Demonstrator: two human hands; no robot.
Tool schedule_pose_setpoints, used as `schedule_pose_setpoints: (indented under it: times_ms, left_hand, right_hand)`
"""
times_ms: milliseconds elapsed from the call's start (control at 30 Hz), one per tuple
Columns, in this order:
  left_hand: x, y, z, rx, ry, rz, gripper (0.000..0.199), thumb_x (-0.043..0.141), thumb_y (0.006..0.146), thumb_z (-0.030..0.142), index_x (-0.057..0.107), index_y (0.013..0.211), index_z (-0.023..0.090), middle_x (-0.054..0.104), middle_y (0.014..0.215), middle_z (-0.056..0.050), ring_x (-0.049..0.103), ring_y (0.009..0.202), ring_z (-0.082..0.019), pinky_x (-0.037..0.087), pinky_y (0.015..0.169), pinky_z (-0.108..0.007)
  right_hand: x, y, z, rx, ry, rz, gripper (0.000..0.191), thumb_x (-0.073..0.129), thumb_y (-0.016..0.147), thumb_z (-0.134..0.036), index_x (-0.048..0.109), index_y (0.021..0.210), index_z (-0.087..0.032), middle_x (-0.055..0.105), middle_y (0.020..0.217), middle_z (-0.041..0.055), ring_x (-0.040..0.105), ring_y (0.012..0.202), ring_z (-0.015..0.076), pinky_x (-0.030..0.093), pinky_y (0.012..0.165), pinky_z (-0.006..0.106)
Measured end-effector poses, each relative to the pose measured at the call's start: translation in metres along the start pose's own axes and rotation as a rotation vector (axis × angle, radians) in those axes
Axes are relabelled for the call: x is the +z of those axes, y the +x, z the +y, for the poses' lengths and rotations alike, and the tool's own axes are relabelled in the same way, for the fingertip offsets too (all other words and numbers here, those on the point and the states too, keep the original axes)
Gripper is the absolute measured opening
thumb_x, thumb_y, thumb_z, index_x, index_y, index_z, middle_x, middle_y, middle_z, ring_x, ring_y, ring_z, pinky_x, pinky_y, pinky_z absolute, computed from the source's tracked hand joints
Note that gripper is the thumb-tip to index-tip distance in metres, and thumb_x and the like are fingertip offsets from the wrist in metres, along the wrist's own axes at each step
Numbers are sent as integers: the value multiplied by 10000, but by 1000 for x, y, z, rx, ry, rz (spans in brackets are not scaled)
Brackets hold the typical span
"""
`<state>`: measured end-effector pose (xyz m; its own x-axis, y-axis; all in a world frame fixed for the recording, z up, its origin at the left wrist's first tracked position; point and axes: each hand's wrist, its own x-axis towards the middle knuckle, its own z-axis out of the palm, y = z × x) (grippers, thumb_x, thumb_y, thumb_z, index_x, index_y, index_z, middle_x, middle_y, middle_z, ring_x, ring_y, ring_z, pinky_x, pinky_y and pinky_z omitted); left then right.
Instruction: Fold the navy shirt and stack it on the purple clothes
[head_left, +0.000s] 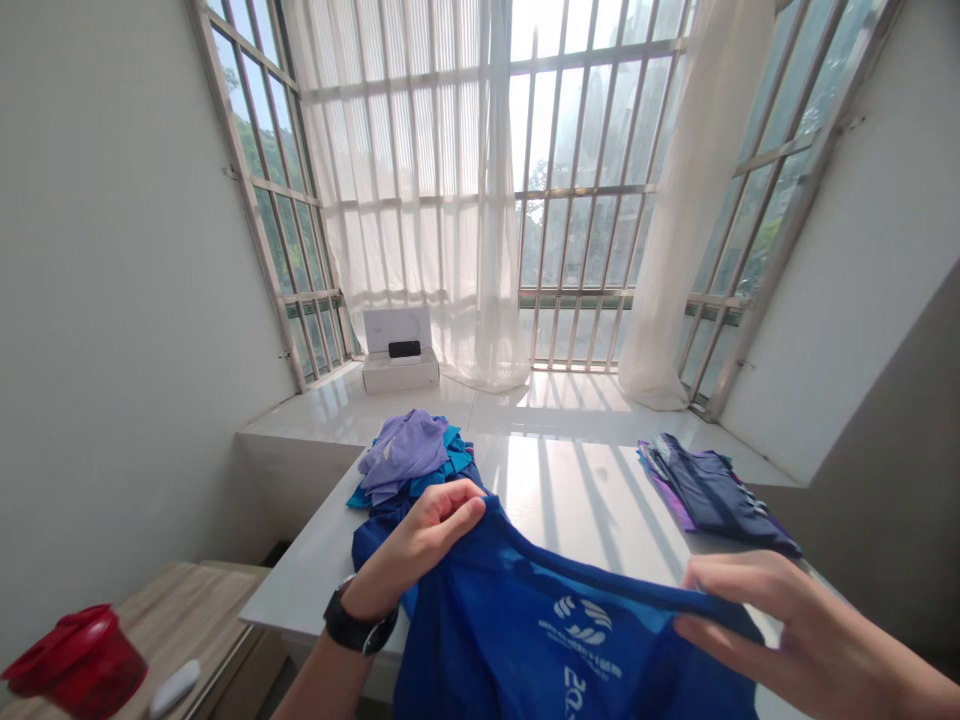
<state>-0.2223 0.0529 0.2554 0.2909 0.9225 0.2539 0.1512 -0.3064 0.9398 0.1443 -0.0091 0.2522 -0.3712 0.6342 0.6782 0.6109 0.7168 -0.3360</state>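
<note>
A dark blue T-shirt [517, 620] with a white printed logo hangs between my hands, its edge stretched across in front of me. My left hand [442, 520], with a black watch on the wrist, pinches the left end of that edge. At the right end, my right hand [772, 610] grips the cloth between thumb and fingers. Behind my left hand lies a loose heap of clothes [409, 450], lilac on top with teal and dark blue beneath. The lower part of the shirt runs out of the picture.
A stack of folded clothes [712, 490] lies at the right of the white table [307, 590]. On the window ledge stands a white box [401, 372] with a black device [405, 349]. A red container [82, 660] sits at lower left on a wooden surface [165, 590].
</note>
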Motion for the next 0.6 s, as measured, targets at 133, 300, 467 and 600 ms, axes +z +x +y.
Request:
schedule_pose_setpoints:
  times_ms: [133, 300, 467, 600]
  left_hand:
    - [0, 3, 2, 8, -41, -134, 268, 716, 853, 496, 637, 828, 241, 530, 737, 4, 417, 665, -162, 319, 612, -304]
    - [1, 7, -2, 44, -20, -99, 380, 666, 889, 538, 512, 760, 215, 357, 684, 43, 283, 625, -130, 244, 567, -289]
    - [0, 8, -1, 59, 96, -102, 416, 588, 927, 547, 453, 724, 210, 248, 640, 72, 201, 569, -104, 187, 519, -269]
    - [-4, 6, 1, 78, 176, -159, 450, 534, 961, 535, 412, 681, 205, 246, 643, 66, 205, 586, -105, 181, 523, -266]
  right_hand:
    - [4, -11, 11, 103, -3, -75, 248, 856, 743, -376, 733, 944, -300, 775, 836, 0, 757, 714, 195, 625, 648, 222]
    - [4, -3, 17, 303, -113, -150, 327, 808, 725, -578, 747, 768, -260, 759, 754, 36, 722, 657, 222, 599, 599, 283]
    - [7, 13, 23, 284, -119, -222, 320, 746, 798, -544, 659, 708, -249, 688, 676, -5, 630, 588, 172, 515, 559, 268]
    - [15, 11, 29, 331, -43, -54, 331, 759, 781, -564, 652, 770, -251, 684, 733, 4, 636, 668, 187, 531, 644, 277]
